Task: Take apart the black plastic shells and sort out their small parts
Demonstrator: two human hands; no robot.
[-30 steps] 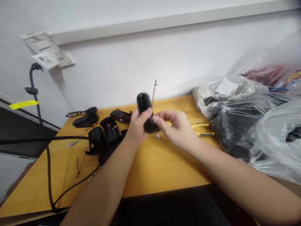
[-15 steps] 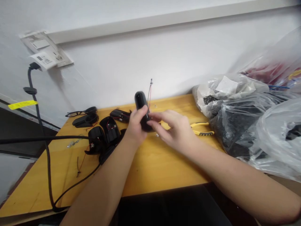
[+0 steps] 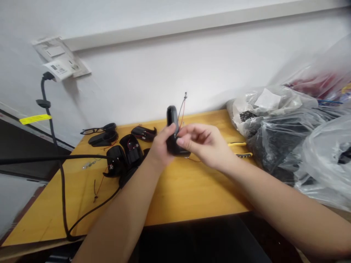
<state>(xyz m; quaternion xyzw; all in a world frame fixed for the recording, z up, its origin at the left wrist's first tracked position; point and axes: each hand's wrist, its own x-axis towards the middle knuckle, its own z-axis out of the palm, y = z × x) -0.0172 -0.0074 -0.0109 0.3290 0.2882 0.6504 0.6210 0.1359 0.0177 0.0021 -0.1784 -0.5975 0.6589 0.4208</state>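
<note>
A glossy black plastic housing [image 3: 172, 116] is held tilted above the table, with my left hand [image 3: 162, 144] wrapped around its lower left side and the thumb across its front. My right hand [image 3: 204, 142] is at the housing's right edge, thumb and index finger pinched together; what sits between those fingertips is too small to make out. From behind the housing rise thin red and black wires [image 3: 183, 106] with a small component at the tip. Another thin wire shows below my right fingers.
Several black housings [image 3: 131, 148] with wires lie on the wooden table [image 3: 192, 193] at left. Yellow-handled pliers [image 3: 242, 155] lie beyond my right wrist. Plastic bags [image 3: 282, 140] fill the right side. A black cable [image 3: 62, 190] runs from the wall socket [image 3: 65, 62] across the left.
The housing has turned so that its side faces me more, and its wires have swung with it. My right fingers have curled in closer. The whole view has shifted slightly.
</note>
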